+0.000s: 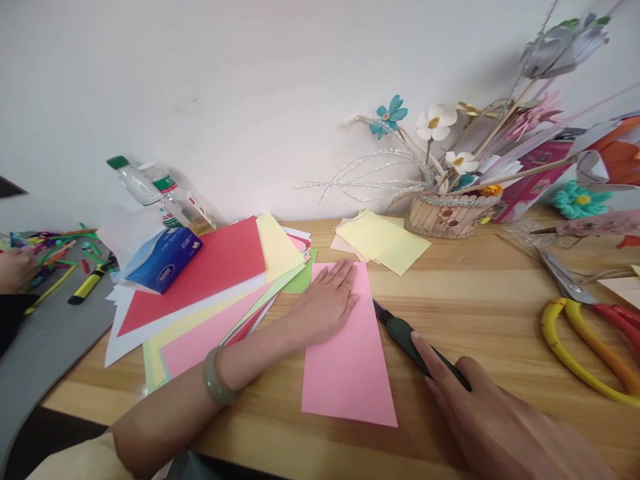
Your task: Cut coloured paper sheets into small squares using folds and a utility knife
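Note:
My left hand (pixel 327 301) lies flat, fingers together, on the upper left part of a pink sheet of paper (pixel 350 363) on the wooden table (pixel 475 300). A jade bangle (pixel 216 379) is on that wrist. My right hand (pixel 480 407) grips a dark-handled utility knife (pixel 405 333) whose tip touches the right edge of the pink sheet. The forefinger presses along the knife's handle.
A fan of coloured paper (pixel 210 287) lies at left with a blue tissue pack (pixel 163 260) and bottles (pixel 150 183). Yellow sheets (pixel 383 243), a basket of paper flowers (pixel 445 213) and yellow-and-red scissors (pixel 590 327) sit right. Another person's hand (pixel 15 270) works at far left among coloured strips.

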`<state>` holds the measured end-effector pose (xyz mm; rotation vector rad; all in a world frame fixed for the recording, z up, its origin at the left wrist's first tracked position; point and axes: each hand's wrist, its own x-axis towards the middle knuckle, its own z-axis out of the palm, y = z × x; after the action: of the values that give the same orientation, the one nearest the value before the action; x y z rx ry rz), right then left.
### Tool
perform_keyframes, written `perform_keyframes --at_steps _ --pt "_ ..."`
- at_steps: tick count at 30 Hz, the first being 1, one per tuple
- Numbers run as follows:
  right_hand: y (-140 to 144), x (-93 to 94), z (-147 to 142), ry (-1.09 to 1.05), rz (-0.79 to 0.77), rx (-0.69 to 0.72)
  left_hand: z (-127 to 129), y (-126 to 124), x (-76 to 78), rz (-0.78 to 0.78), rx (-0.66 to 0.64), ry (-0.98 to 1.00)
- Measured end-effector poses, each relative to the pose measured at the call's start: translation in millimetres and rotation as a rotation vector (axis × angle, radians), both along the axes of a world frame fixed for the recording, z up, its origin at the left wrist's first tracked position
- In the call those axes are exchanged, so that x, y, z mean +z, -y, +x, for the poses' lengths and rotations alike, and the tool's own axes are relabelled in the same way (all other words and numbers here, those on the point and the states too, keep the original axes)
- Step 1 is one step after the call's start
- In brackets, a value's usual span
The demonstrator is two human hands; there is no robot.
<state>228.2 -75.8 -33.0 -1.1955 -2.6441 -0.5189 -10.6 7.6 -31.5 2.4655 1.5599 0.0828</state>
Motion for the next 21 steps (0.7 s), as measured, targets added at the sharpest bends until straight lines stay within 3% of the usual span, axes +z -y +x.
perform_keyframes --at_steps 10,21 --pt "-6 16.0 -7 -0.056 0.054 0.055 1 1 2.2 -0.029 0.011 0.010" --pt "-2 -6.5 14 -0.062 -0.104 -0.028 -1 2 0.8 0.004 -0.012 0.028"
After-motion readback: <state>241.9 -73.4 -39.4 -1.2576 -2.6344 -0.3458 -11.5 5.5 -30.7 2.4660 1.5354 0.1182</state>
